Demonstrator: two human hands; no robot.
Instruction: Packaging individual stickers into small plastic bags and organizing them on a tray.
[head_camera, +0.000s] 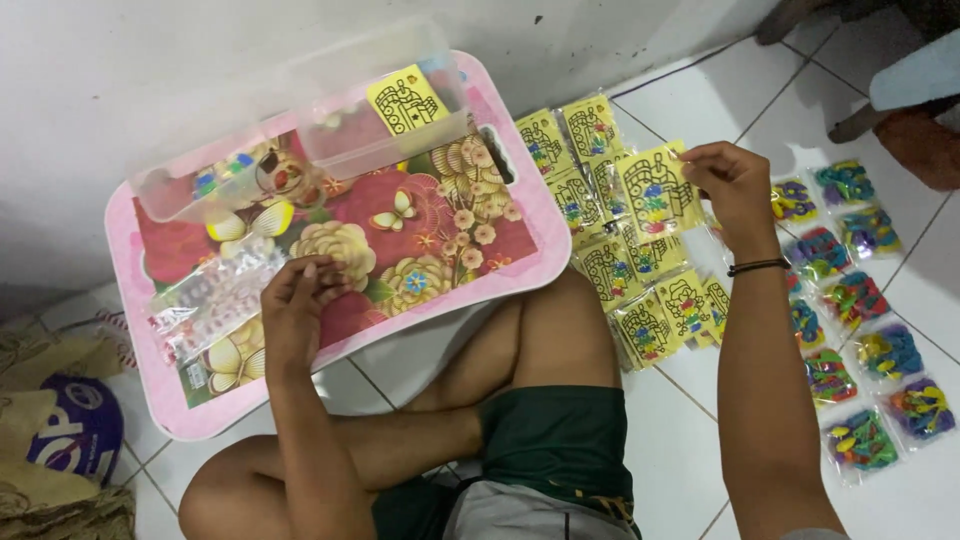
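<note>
Head view. A person sits cross-legged on the white tiled floor (690, 440) with a pink floral lap tray (520, 215) set before the knees; all places below are given relative to this tray. The right hand (728, 180), raised just off the tray's right edge, pinches one yellow sand-art card in a clear sleeve (655, 190) between thumb and fingertips. The left hand (300, 300) rests on the tray's near left part, its fingers curled onto a clear plastic packet (210, 295) lying there; whether it truly grips the packet cannot be told. At the tray's far side stands a clear plastic box (320, 130) with another yellow card inside. To the right of the tray lies an overlapping spread of yellow cards (620, 270), and further right, rows of small bags of coloured sand tubes (850, 300).

Risk, as a judgement: the held card is gripped only at one corner, so it could slip and scatter the loosely overlapped spread beneath it.
</note>
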